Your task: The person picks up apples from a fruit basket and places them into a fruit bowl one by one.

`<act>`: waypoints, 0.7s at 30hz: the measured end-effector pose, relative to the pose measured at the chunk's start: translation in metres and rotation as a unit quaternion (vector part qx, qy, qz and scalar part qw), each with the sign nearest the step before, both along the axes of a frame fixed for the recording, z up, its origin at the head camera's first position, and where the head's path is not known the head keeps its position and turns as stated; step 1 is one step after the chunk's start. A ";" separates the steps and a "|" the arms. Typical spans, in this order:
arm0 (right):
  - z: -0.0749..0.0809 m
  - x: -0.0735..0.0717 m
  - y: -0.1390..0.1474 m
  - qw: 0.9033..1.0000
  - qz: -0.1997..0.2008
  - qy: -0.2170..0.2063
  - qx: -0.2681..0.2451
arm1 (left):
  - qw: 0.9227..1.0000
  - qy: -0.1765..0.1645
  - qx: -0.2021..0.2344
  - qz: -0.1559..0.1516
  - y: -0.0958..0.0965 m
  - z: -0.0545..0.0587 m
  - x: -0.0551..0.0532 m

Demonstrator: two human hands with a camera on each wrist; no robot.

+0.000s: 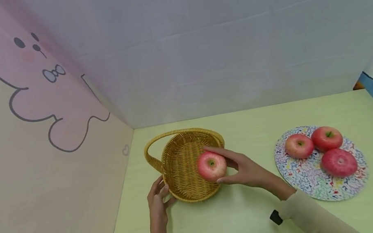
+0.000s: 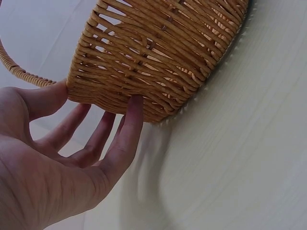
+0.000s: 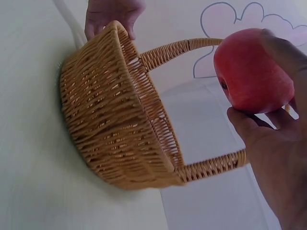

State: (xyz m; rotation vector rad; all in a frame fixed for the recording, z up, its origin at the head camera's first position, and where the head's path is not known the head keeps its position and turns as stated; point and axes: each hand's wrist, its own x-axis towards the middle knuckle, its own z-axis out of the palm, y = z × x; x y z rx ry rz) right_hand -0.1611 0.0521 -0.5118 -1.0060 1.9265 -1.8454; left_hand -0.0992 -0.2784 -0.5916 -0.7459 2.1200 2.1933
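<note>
A red-pink apple (image 1: 212, 166) is held in my right hand (image 1: 246, 169), thumb on one side and fingers on the other. This hand is above the right part of a round wicker basket (image 1: 188, 166), near its arched handle (image 3: 168, 53). The right wrist view shows the apple (image 3: 254, 72) over the basket's rim, gripped from the side. My left hand (image 1: 158, 205) holds the basket's left side. In the left wrist view the thumb lies at the rim and the fingertips touch the woven outer wall (image 2: 148, 62). The basket's inside shows bare weave.
To the right, a round patterned mat (image 1: 309, 178) bears three apples: a pinkish one (image 1: 299, 146), a red one (image 1: 327, 138) and a darker one (image 1: 338, 163). A pale green table (image 1: 224, 226) lies beneath everything. Pale cloth walls (image 1: 218, 65) stand behind and beside it.
</note>
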 end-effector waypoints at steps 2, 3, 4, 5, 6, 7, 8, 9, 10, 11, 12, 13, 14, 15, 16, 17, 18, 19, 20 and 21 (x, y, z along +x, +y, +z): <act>-0.001 0.003 0.008 1.000 0.000 0.012 -0.009 | 1.000 0.000 0.001 0.000 -0.001 0.001 0.000; -0.002 0.005 0.012 1.000 -0.002 0.016 -0.011 | 1.000 -0.001 0.001 0.001 -0.001 0.001 -0.001; -0.002 0.008 0.016 1.000 -0.007 0.020 -0.012 | 1.000 0.000 0.002 0.001 -0.001 0.001 -0.001; -0.003 0.011 0.021 1.000 -0.014 0.022 -0.011 | 1.000 0.002 0.001 0.000 -0.001 0.002 -0.001; -0.004 0.014 0.025 0.999 -0.021 0.023 -0.011 | 1.000 0.002 0.001 0.002 -0.001 0.002 0.000; -0.005 0.017 0.030 0.999 -0.029 0.026 -0.010 | 1.000 0.003 0.001 0.004 -0.001 0.001 0.000; -0.007 0.021 0.035 0.999 -0.038 0.026 -0.010 | 1.000 0.005 0.000 0.004 0.000 0.001 0.000; -0.009 0.024 0.040 0.998 -0.049 0.027 -0.012 | 1.000 0.006 -0.003 0.003 0.000 0.001 0.001; -0.011 0.028 0.045 0.998 -0.060 0.028 -0.014 | 1.000 0.006 -0.005 0.003 0.001 0.001 0.001; -0.013 0.032 0.050 0.997 -0.072 0.030 -0.016 | 1.000 0.007 -0.005 0.003 0.001 0.001 0.001; -0.016 0.037 0.055 0.996 -0.084 0.032 -0.020 | 1.000 0.005 -0.003 0.005 0.001 0.001 0.001; -0.018 0.041 0.060 0.994 -0.098 0.031 -0.022 | 1.000 0.004 -0.003 0.004 0.001 0.001 0.001; -0.021 0.046 0.065 0.993 -0.111 0.029 -0.025 | 1.000 0.005 -0.003 0.002 0.001 0.001 0.000; -0.023 0.050 0.070 0.991 -0.126 0.027 -0.028 | 1.000 0.004 -0.002 0.002 0.001 0.001 -0.001; -0.026 0.055 0.074 0.990 -0.138 0.022 -0.030 | 1.000 0.002 -0.001 0.002 0.001 0.001 -0.001; -0.028 0.060 0.078 0.988 -0.152 0.019 -0.035 | 1.000 0.002 -0.002 0.003 0.001 0.002 -0.002; -0.031 0.064 0.082 0.986 -0.163 0.015 -0.039 | 1.000 0.002 -0.005 0.002 0.001 0.002 -0.002; -0.033 0.068 0.086 0.984 -0.173 0.012 -0.050 | 1.000 0.001 -0.007 0.001 0.002 0.002 -0.002; -0.035 0.072 0.089 0.981 -0.184 0.011 -0.060 | 1.000 0.000 -0.007 0.001 0.002 0.002 -0.001; -0.037 0.075 0.093 0.978 -0.196 0.009 -0.067 | 1.000 -0.004 -0.005 0.002 0.002 0.002 -0.001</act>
